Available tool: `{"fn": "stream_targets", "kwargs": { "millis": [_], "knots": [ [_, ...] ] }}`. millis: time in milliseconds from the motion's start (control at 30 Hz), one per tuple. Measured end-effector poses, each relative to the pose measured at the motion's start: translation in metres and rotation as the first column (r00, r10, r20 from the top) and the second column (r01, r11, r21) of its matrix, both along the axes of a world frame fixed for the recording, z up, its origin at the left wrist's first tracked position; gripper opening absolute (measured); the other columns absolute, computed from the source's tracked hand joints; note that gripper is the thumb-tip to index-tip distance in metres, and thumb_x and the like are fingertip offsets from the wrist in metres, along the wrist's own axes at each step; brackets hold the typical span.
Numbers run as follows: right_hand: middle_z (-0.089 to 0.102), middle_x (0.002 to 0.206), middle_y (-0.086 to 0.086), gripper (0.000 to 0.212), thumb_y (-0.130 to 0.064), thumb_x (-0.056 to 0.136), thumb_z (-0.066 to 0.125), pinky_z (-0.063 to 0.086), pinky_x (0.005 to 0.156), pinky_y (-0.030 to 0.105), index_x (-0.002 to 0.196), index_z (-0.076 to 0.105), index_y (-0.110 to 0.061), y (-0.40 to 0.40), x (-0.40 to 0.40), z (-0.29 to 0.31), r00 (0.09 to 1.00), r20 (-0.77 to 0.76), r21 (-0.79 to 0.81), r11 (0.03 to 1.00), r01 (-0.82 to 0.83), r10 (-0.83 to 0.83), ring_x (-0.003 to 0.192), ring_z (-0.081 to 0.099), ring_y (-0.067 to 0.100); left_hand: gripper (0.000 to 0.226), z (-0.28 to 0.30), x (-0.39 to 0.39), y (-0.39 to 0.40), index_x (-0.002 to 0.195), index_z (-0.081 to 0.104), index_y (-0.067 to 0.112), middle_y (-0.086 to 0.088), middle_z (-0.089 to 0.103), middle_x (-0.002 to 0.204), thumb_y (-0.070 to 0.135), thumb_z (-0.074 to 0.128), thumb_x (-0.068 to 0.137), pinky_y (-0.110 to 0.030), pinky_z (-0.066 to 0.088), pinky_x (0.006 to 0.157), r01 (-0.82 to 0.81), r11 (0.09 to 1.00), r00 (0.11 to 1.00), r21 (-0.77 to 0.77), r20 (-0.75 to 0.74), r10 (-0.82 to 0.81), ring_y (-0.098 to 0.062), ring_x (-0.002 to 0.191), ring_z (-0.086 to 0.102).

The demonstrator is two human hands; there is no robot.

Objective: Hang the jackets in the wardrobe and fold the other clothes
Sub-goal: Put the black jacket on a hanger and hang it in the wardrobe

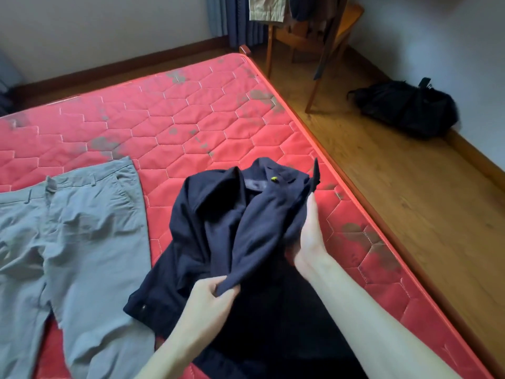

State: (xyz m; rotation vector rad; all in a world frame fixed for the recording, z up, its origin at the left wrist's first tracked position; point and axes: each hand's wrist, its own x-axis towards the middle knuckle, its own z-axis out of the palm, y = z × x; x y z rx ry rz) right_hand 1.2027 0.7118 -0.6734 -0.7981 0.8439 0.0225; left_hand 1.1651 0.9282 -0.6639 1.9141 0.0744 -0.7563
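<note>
A dark navy jacket point(218, 228) lies rumpled on the red quilted mattress point(177, 119), collar toward the far side, with a small yellow dot near the collar. My left hand point(210, 299) pinches a fold of the jacket's front edge near its lower part. My right hand point(308, 236) grips the jacket's right side, fingers tucked under the cloth, thumb along the edge. Grey trousers point(73, 236) lie spread flat on the mattress to the left, waistband away from me.
A wooden floor point(396, 187) runs along the mattress's right edge. A black bag point(407, 108) sits on the floor by the right wall. A wooden chair point(308, 36) draped with clothes stands at the far end, beside blue curtains point(232, 20).
</note>
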Motion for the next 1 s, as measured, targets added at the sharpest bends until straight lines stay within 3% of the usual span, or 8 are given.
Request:
{"fn": "stream_targets", "kwargs": {
  "millis": [67, 133, 300, 433, 600, 767, 900, 1000],
  "knots": [
    [0.075, 0.124, 0.006, 0.062, -0.066, 0.092, 0.064, 0.051, 0.108, 0.046, 0.132, 0.068, -0.019, 0.000, 0.013, 0.006, 0.998, 0.053, -0.043, 0.998, 0.037, -0.035, 0.117, 0.071, 0.025, 0.031, -0.003, -0.021, 0.010, 0.062, 0.045, 0.017, 0.010, 0.036, 0.060, 0.042, 0.056, 0.075, -0.034, 0.023, 0.060, 0.108, 0.991, 0.994, 0.073, 0.026, -0.110, -0.007, 0.060, 0.032],
    [0.074, 0.119, 0.003, 0.038, -0.034, 0.098, 0.069, 0.051, 0.109, 0.046, 0.129, 0.063, -0.013, 0.007, 0.015, 0.008, 0.997, -0.057, -0.359, 0.933, 0.027, -0.051, 0.118, 0.069, 0.025, 0.034, -0.005, -0.034, 0.020, 0.071, 0.043, 0.017, 0.012, 0.039, 0.058, 0.050, 0.052, 0.073, -0.035, 0.030, 0.059, 0.192, 0.967, 0.979, 0.169, 0.043, -0.201, -0.007, 0.058, 0.034],
    [0.066, 0.137, 0.005, 0.045, -0.017, 0.102, 0.056, 0.044, 0.112, 0.039, 0.147, 0.051, -0.015, 0.045, -0.012, 0.012, 0.969, -0.096, -0.834, 0.513, -0.205, 0.229, 0.128, 0.060, 0.025, 0.047, 0.016, -0.047, 0.034, 0.116, 0.047, 0.045, 0.022, 0.057, 0.106, 0.067, 0.060, 0.076, -0.021, 0.048, 0.084, 0.098, 0.963, 0.940, 0.250, 0.295, -0.172, -0.002, 0.099, 0.059],
    [0.067, 0.132, 0.022, 0.057, -0.025, 0.104, 0.056, 0.051, 0.096, 0.050, 0.158, 0.040, -0.015, 0.083, -0.047, 0.019, 0.884, -0.248, -0.922, 0.183, -0.340, 0.396, 0.118, 0.062, 0.045, 0.053, 0.041, -0.021, 0.026, 0.127, 0.048, 0.039, 0.016, 0.056, 0.113, 0.061, 0.064, 0.082, -0.036, 0.053, 0.087, -0.203, 0.978, 0.821, 0.046, 0.552, 0.144, -0.013, 0.106, 0.060],
    [0.066, 0.123, 0.004, 0.043, -0.035, 0.100, 0.050, 0.047, 0.072, 0.050, 0.141, 0.050, -0.022, 0.124, -0.094, 0.029, 0.643, -0.364, -0.906, -0.096, -0.413, 0.674, 0.100, 0.065, 0.043, 0.053, 0.064, 0.018, 0.005, 0.126, 0.054, 0.032, 0.014, 0.062, 0.119, 0.052, 0.076, 0.083, -0.034, 0.050, 0.098, -0.169, 0.980, 0.857, 0.106, 0.508, 0.093, -0.009, 0.115, 0.061],
    [0.061, 0.129, -0.007, 0.068, -0.063, 0.099, 0.043, 0.056, 0.086, 0.042, 0.157, 0.035, -0.028, 0.127, -0.120, 0.020, 0.581, -0.327, -0.920, -0.109, -0.377, 0.745, 0.113, 0.063, 0.019, 0.006, 0.061, 0.029, 0.021, 0.088, 0.071, 0.023, 0.011, 0.073, 0.084, 0.026, 0.072, 0.094, -0.037, 0.054, 0.084, -0.140, 0.974, 0.882, 0.178, 0.470, 0.041, -0.007, 0.084, 0.068],
    [0.062, 0.122, -0.010, 0.037, -0.036, 0.106, 0.045, 0.053, 0.094, 0.039, 0.138, 0.058, -0.022, 0.113, -0.127, 0.008, 0.810, -0.101, -0.980, 0.083, -0.181, 0.577, 0.111, 0.060, 0.013, 0.014, 0.067, 0.024, 0.038, 0.089, 0.069, 0.019, 0.004, 0.071, 0.083, 0.023, 0.064, 0.102, -0.033, 0.049, 0.076, -0.183, 0.983, 0.915, -0.012, 0.365, 0.175, -0.007, 0.075, 0.059],
    [0.051, 0.139, -0.006, 0.051, -0.023, 0.100, 0.061, 0.045, 0.109, 0.036, 0.148, 0.046, -0.020, 0.107, -0.117, 0.004, 0.895, -0.072, -0.986, 0.107, -0.132, 0.439, 0.127, 0.052, 0.015, 0.014, 0.074, 0.018, 0.049, 0.090, 0.069, 0.021, -0.005, 0.068, 0.088, 0.030, 0.064, 0.099, -0.038, 0.049, 0.080, -0.217, 0.957, 0.955, -0.192, 0.163, 0.249, -0.013, 0.081, 0.061]
  ]
}}
